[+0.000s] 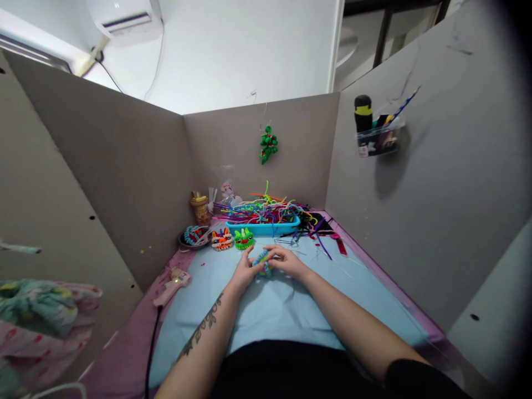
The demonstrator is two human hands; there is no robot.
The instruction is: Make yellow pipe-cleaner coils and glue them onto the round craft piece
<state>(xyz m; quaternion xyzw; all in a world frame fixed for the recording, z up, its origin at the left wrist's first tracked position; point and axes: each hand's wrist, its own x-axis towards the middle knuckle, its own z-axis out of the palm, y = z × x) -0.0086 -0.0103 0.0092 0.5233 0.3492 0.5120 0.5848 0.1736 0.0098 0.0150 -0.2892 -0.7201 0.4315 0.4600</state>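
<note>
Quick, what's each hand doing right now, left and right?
Left hand: closed on the light-blue fuzzy piece, at its left side.
Right hand: closed on the same piece, from the right.

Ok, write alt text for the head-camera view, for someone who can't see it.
A person's left hand and right hand hold a small light-blue pipe-cleaner piece over a light-blue covering. Beyond sit an orange-and-white figure and a green figure, near a bright-blue tray heaped with multicoloured pipe cleaners. A pink corded tool lies at left.
</note>
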